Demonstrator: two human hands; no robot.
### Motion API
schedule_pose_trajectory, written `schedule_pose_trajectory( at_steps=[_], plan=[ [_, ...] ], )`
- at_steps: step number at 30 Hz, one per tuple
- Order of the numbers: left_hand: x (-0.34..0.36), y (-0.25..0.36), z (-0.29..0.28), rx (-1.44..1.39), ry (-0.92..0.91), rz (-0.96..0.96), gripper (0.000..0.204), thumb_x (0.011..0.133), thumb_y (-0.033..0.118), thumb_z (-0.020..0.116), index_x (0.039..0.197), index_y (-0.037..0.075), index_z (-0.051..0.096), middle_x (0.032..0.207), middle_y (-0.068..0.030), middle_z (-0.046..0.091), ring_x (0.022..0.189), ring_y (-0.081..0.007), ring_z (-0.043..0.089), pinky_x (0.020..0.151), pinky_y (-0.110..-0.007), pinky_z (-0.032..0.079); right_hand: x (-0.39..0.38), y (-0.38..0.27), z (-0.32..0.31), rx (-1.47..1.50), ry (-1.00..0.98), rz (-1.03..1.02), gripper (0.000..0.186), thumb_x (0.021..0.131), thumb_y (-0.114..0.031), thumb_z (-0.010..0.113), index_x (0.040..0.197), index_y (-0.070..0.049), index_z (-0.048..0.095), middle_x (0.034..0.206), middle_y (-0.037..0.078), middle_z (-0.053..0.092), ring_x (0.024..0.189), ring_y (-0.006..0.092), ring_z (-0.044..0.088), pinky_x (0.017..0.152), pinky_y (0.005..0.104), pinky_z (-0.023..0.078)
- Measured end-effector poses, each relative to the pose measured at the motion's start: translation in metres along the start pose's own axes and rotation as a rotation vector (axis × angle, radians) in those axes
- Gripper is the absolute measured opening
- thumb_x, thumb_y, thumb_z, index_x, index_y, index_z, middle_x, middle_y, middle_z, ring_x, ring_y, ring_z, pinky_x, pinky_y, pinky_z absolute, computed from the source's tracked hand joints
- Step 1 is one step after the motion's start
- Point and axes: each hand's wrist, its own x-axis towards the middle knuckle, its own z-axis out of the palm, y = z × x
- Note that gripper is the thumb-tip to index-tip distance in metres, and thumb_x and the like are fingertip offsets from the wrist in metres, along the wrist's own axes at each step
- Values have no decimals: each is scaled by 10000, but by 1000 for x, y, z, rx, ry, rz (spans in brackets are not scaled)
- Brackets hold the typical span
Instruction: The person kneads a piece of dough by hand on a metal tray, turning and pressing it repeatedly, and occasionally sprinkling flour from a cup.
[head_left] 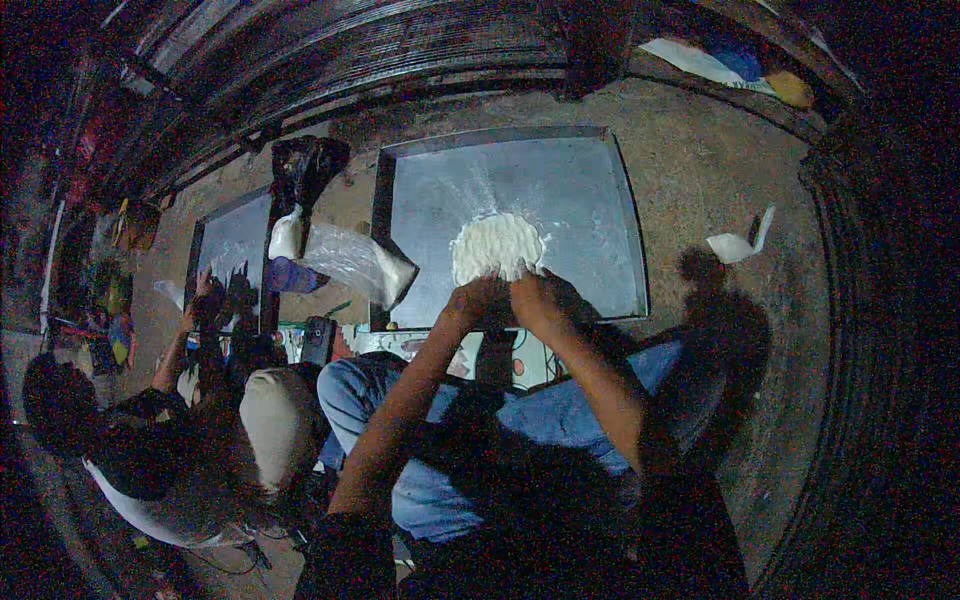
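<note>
A flattened, lumpy piece of white dough [497, 245] lies near the middle of a wide metal tray [590, 190] with raised sides. At the dough's near edge, my left hand [482, 296] is closed on it, its fingers mostly in shadow. Close beside it, my right hand [532, 292] also grips the near edge, with its fingertips pressed into the dough. White flour streaks the tray beyond the dough.
Left of the tray lie a clear plastic bag [340, 250] with white powder, a purple bundle [293, 275] and a black bag [308, 165]. A person [150, 430] works at a second tray [232, 235]. A small white bag [730, 246] lies rightward on the floor.
</note>
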Motion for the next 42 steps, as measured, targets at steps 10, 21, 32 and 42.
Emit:
schedule_pose_trajectory(
  at_steps=[10, 21, 32, 42],
  plan=[
    [-4, -55, 38, 35, 93, -238, 333, 794, 313, 581, 1068, 124, 564, 1061, -150, 606, 970, -308, 606, 788, -428, 515, 9, -28, 44, -199, 474, -56, 204, 775, -123, 513, 909, -26, 631, 835, 145, 591, 836, 286, 577, 752, 396, 449],
    [-24, 1, -3, 18, 224, 38, 265, 829, 231, 551, 1067, 119, 581, 1109, -150, 593, 1066, -346, 545, 896, -424, 457, -1, -24, 9, 66, 129, 31, 184, 773, -110, 522, 875, 8, 621, 887, 192, 611, 854, 314, 597, 768, 435, 460],
    [-36, -7, 2, -10, -29, 6, 289, 823, 198, 562, 1101, 123, 593, 1091, -100, 627, 985, -296, 599, 859, -385, 486, 23, -21, 13, 113, 162, -18, 247, 744, -58, 550, 967, 38, 595, 991, 223, 592, 949, 331, 584, 888, 404, 443],
    [-45, -51, 46, -68, -1, -3, 352, 813, 149, 565, 1163, 118, 572, 1203, -97, 574, 1110, -271, 538, 944, -362, 434, 42, -38, 19, 52, 52, -28, 226, 769, -127, 553, 938, 6, 623, 1022, 199, 590, 986, 325, 562, 902, 450, 411]
  ],
)
